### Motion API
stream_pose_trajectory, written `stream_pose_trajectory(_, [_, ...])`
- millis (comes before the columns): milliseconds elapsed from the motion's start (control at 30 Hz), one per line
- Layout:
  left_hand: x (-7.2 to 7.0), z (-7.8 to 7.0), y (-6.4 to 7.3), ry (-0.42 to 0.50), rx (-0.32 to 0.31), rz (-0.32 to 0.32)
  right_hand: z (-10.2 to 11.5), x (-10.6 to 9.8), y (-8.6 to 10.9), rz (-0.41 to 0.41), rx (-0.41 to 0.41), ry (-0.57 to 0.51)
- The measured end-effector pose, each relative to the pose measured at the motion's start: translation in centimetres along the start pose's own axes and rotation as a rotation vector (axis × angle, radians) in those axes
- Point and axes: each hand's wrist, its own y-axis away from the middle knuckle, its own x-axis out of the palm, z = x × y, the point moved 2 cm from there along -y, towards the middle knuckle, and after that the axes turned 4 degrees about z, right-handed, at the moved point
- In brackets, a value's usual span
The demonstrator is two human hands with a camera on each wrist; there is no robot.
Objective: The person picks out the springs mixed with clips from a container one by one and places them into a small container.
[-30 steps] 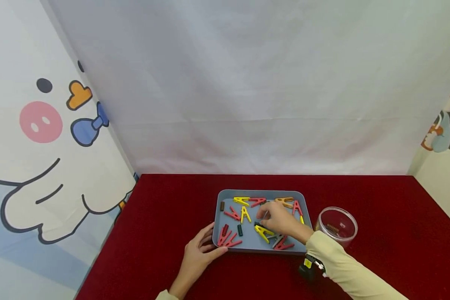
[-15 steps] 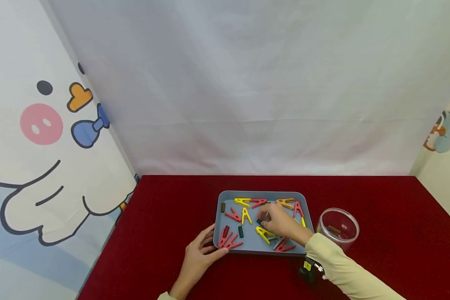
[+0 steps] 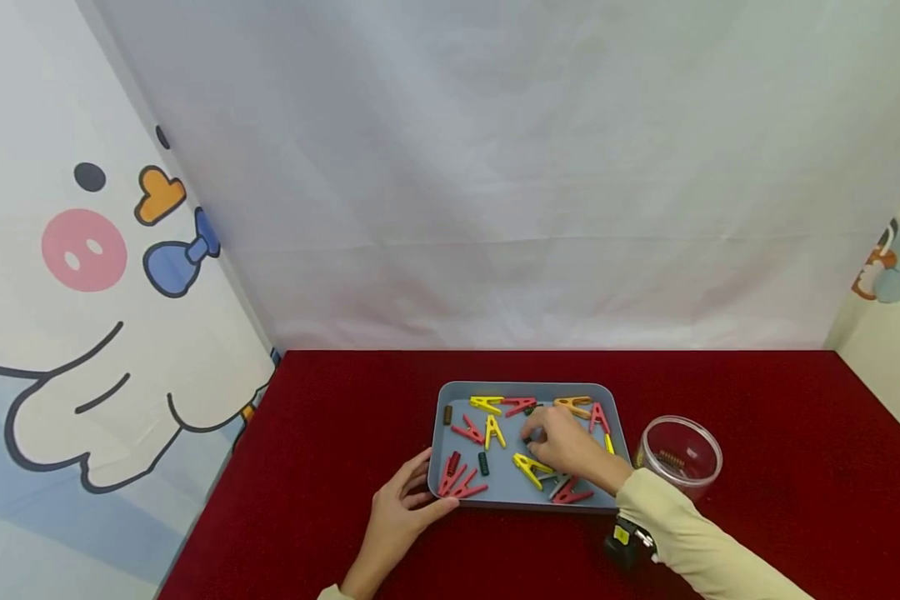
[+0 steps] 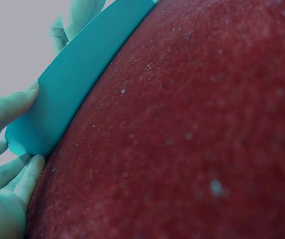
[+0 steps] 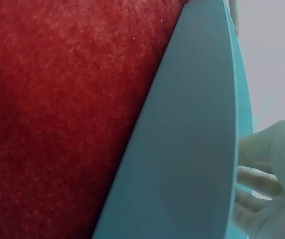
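Note:
A blue-grey tray (image 3: 506, 487) holds red, yellow, grey and orange clothespins, along with several small coil springs. At its near left corner, my left hand (image 3: 397, 508) grips the tray, thumb on the front wall and fingers on the side, as the left wrist view also shows. My right hand (image 3: 566, 442) reaches over the tray's middle, fingertips bent together at a small dark spring (image 3: 527, 440), mostly hidden by the fingers. Just below that hand lies a yellow clothespin (image 3: 528, 468). In the right wrist view, the tray wall (image 5: 182, 129) hides the fingertips.
Right of the tray stands a round clear jar (image 3: 678, 454) with brown springs inside. A dark green spring (image 3: 483, 463) and a brown spring (image 3: 447, 414) lie in the tray's left part. Red cloth (image 3: 345, 417) covers the table, and a white curtain (image 3: 495, 208) hangs behind.
My right hand has shifted slightly right, and the dark spring at its fingertips has moved up and right, away from the yellow clothespin. My left hand keeps its place on the tray.

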Motion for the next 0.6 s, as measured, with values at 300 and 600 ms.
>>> stream_pose_trajectory(300, [0.14,-0.15,0.09,0.018,0.0,0.005,-0.1,-0.15,0.39,0.04,0.044,0.0])
stream_pose_trajectory(600, [-0.02,0.12,-0.04,0.003,0.007,-0.005,-0.35,-0.24,0.35,0.063,0.06,-0.025])
